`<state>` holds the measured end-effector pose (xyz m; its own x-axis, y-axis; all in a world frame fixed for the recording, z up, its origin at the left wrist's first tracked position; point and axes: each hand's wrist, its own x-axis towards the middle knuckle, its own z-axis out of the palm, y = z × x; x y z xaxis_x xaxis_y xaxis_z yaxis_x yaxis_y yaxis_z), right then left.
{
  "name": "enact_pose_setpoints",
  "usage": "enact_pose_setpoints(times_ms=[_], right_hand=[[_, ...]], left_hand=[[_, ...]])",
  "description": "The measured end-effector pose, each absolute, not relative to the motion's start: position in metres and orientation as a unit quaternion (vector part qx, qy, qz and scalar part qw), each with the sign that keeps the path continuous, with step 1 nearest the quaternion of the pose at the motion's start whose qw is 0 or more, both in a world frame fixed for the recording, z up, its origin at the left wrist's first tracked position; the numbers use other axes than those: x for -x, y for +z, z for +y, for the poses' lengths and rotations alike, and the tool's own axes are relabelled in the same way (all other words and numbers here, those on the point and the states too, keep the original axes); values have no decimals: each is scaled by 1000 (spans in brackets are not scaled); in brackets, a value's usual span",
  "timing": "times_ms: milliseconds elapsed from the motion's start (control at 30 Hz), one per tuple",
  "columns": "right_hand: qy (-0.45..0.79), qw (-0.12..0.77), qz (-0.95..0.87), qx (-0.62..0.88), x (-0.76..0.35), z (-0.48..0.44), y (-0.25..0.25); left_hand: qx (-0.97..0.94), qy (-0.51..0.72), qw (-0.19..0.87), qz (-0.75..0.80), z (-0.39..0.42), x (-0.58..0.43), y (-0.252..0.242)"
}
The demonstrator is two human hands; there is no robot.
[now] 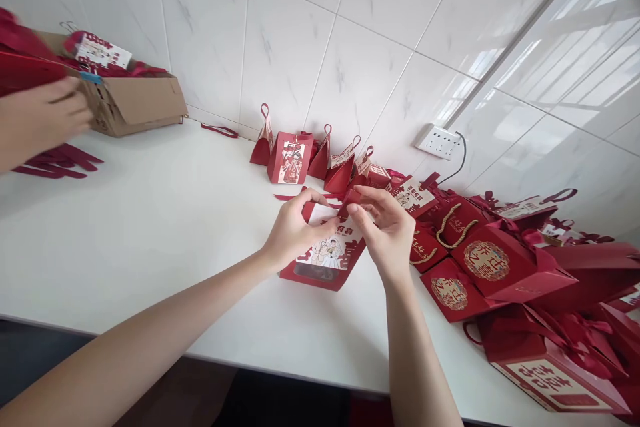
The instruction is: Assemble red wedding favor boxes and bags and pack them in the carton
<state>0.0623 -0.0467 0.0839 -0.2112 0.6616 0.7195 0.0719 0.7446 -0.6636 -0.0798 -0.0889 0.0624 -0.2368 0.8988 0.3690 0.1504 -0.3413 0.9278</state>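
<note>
A red gift box (320,279) with a white printed front and a small dark window stands on the white table before me. My left hand (299,228) grips it near the top from the left, thumb across the printed front. My right hand (387,230) is closed at the upper right of the box, thumb and fingers pinching a dark red ribbon (349,200) at its top. The ribbon's far end and some fingertips are hidden behind the box and hands. Another piece of ribbon shows just behind the box.
Small red boxes (291,159) with ribbon loops line the wall. Many larger red gift boxes (487,260) crowd the right side, below a wall socket (441,141). At left, another person's hand (43,121) holds something red beside a cardboard box (143,103) and loose ribbons (63,161).
</note>
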Motion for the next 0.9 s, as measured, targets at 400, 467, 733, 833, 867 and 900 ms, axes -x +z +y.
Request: enact_pose_setpoints(times_ms=[400, 467, 733, 833, 867, 900], right_hand=[[258, 644, -653, 304, -47, -49, 75], [264, 643, -654, 300, -49, -49, 76], [310, 513, -760, 253, -70, -48, 74], [333, 517, -744, 262, -71, -48, 72], [335, 518, -742, 263, -70, -48, 71], [335, 520, -741, 263, -69, -48, 71]], left_hand=[[-552, 634, 248, 482, -91, 77, 63], [-551, 634, 251, 481, -92, 77, 63], [-549, 636, 303, 449, -92, 79, 63], [-542, 633, 316, 454, -92, 79, 64], [-539, 632, 320, 456, -92, 79, 64], [-537, 631, 322, 459, -91, 79, 64]])
